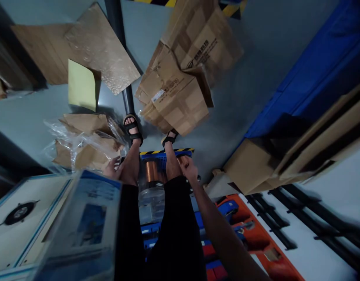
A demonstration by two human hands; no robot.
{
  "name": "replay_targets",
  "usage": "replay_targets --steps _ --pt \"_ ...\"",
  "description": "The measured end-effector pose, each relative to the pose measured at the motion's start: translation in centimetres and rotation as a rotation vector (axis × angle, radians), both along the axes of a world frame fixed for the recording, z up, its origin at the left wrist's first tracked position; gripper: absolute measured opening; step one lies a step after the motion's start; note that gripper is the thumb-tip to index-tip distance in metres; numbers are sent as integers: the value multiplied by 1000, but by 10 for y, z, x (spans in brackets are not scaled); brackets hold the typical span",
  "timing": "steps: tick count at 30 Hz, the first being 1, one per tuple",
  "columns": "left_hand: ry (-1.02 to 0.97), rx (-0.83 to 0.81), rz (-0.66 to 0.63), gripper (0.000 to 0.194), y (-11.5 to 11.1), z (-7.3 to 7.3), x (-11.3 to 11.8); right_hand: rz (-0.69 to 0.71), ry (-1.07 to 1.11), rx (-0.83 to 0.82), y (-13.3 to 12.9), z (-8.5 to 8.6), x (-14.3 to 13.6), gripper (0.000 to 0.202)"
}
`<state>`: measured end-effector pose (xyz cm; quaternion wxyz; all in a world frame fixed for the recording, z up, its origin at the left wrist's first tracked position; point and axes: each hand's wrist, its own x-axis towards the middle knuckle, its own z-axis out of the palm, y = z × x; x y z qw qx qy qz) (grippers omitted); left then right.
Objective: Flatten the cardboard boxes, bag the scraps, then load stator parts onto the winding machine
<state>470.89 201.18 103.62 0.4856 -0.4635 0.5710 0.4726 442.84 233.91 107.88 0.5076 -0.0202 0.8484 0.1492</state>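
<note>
Low beside my left calf is my left hand, partly hidden and dim. Its fingers are bent around a small dark thing that I cannot make out. My right hand, closed, is beside my right calf. Its fingers are on a copper wire spool, partly covered by the hand and leg. Another copper wire spool shows between my legs, above clear plastic-wrapped round things. Both stand by a blue crate edged with yellow-black tape.
Flattened cardboard boxes lie ahead of my feet. Crumpled clear plastic with brown paper is at left, near a tilted board and a dark pole. An orange tray of tools and a cardboard box are at right.
</note>
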Motion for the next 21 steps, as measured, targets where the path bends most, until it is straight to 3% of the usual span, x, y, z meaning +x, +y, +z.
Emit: replay_targets --steps 2,3,5,8,10,12,15,18,21 --pt "76 -74 -54 79 0 -15 -11 -45 43 20 2 5 0 54" --pt "161 -113 -103 84 1 -25 -28 -57 52 13 2 6 -5 50" --pt "374 -141 -211 91 3 -45 -81 -72 65 -28 -4 2 -26 49" --pt "699 -46 -440 100 11 -74 -180 -40 85 -110 -21 -12 -71 60" --pt "710 19 -497 97 16 -91 -233 43 96 -206 -39 -24 -96 67" --pt "634 31 -504 91 19 -107 -263 142 110 -335 -61 -37 -109 69" --pt "530 15 -504 89 11 -128 -268 242 90 -474 -101 -58 -107 62" --pt "562 -37 -568 93 -9 -142 -252 306 53 -546 -134 -86 -96 54" --pt "647 -41 -685 91 -28 -146 -233 337 39 -557 -153 -114 -90 51"
